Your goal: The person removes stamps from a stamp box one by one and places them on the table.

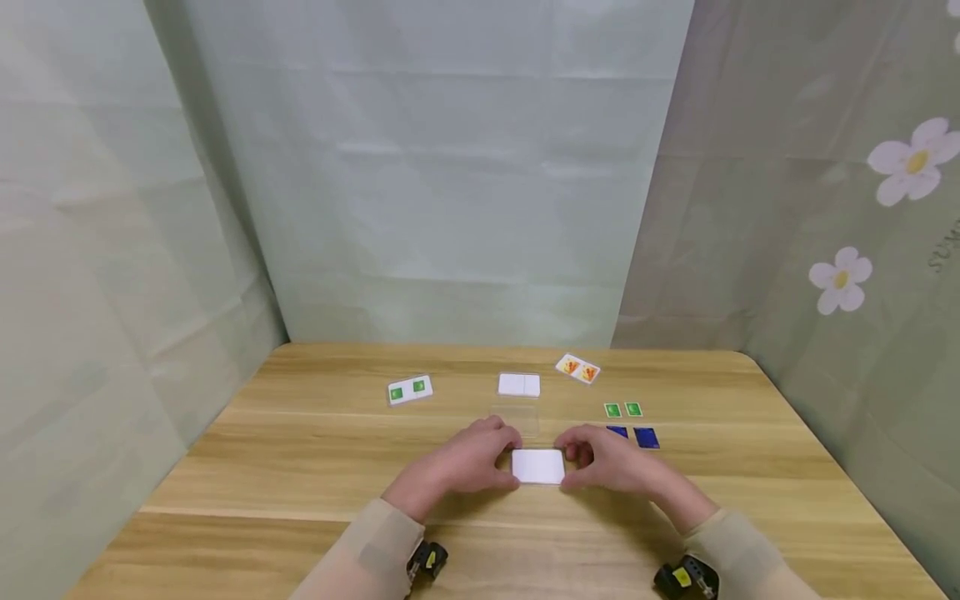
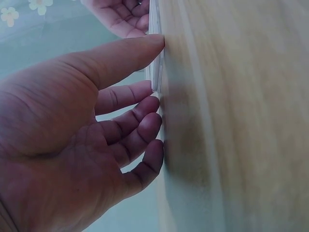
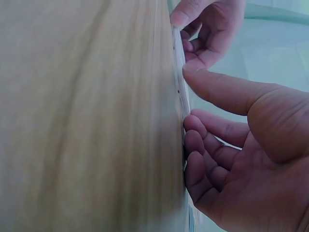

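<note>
A white rectangular card (image 1: 537, 467), seemingly in a clear case, lies nearly flat at the table's front middle. At its left edge the left hand (image 1: 477, 458) grips it with thumb and index finger at the corners. On the opposite edge, the right hand (image 1: 609, 460) holds it the same way. Seen edge-on in the left wrist view, the card (image 2: 155, 58) is a thin pale layered slab between the hands. Just beyond it lies a clear plastic piece (image 1: 517, 419), partly behind the left hand.
Farther back lie a white two-part card (image 1: 519, 384), a card with two green squares (image 1: 410, 390) and one with two orange pictures (image 1: 577, 368). Small green cards (image 1: 633, 409) and dark blue cards (image 1: 647, 438) sit beyond the right hand. Cloth curtains (image 1: 450, 208) surround the wooden table (image 1: 300, 475).
</note>
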`<state>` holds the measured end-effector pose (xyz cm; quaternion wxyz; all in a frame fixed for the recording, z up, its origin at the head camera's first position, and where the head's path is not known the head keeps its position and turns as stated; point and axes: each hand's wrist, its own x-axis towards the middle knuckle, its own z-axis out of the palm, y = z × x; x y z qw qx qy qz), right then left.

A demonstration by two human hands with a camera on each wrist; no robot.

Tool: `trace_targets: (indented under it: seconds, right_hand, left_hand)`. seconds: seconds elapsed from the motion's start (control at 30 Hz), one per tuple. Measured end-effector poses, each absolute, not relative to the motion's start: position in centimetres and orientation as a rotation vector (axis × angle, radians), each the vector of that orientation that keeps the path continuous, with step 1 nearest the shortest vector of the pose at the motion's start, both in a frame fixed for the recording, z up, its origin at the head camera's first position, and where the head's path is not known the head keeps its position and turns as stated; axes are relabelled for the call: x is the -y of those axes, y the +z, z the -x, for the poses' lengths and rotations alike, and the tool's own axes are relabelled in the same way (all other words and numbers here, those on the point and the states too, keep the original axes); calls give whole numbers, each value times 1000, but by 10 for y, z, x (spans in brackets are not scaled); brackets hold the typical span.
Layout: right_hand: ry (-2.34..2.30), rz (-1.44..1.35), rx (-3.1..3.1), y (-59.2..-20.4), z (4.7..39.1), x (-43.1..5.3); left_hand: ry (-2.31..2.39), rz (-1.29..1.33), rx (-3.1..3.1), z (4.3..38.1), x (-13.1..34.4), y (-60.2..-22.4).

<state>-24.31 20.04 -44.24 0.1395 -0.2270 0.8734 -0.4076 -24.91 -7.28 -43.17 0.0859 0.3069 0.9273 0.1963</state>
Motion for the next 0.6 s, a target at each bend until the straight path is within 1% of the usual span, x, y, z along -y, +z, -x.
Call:
trace_targets:
  seconds: [0.27, 0.6]
  right_hand:
    - [-1103, 606, -2595, -443, 245, -196]
    - [-1102, 644, -2602, -444, 245, -196]
  left_hand:
    - [589, -918, -2773, 248, 73, -433]
    - [698, -931, -2825, 251, 83, -433]
